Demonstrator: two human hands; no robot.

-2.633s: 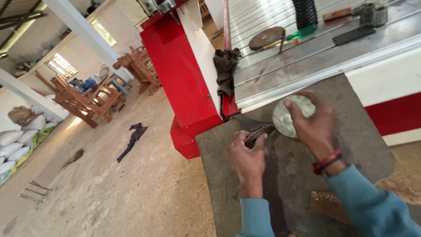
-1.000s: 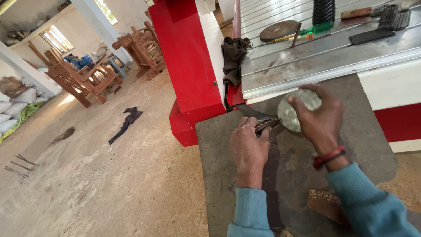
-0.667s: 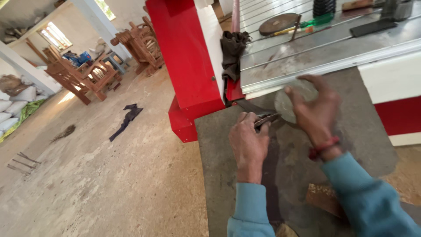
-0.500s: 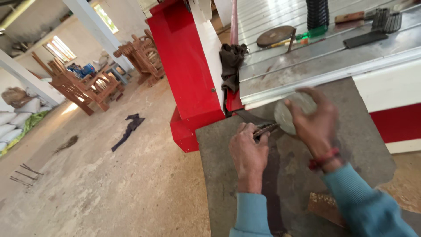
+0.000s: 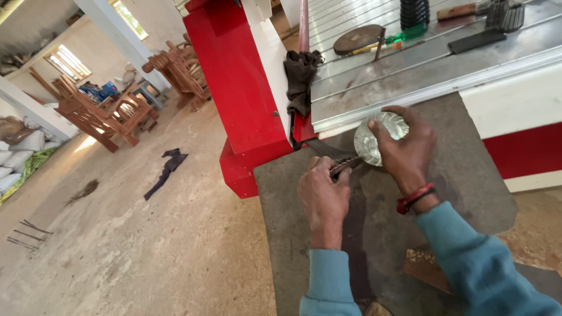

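Your right hand (image 5: 410,149) is wrapped around a round, pale grey metal disc (image 5: 379,136) with a ribbed, shiny face, fingers closed over its upper and right rim, holding it just right of the frame's centre above the dark grey mat (image 5: 468,175). Your left hand (image 5: 322,196) is closed around the handle of a dark metal hand tool (image 5: 345,165), its working end meeting the disc's lower left edge; what kind of tool it is you cannot tell from here.

By the look of it, you are in the middle of working the tool against the disc's centre or edge, loosening or tightening something. The next move, as a judgement, calls for a steady right-hand hold so the disc does not spin while the left turns or levers.

Count outward: one disc in hand, one tool, two hands, one red thread band (image 5: 414,196) on the right wrist. Above, on the grooved metal machine bed (image 5: 374,82), lie one brown round plate (image 5: 357,38), one black ribbed cylinder (image 5: 414,11) and one flat black bar (image 5: 477,41). One dark rag (image 5: 301,79) hangs on the red machine frame (image 5: 234,88). On the concrete floor (image 5: 146,246), left of centre, lies one dark cloth scrap (image 5: 167,169); wooden chairs (image 5: 140,93) stand upper left, too crowded to count.
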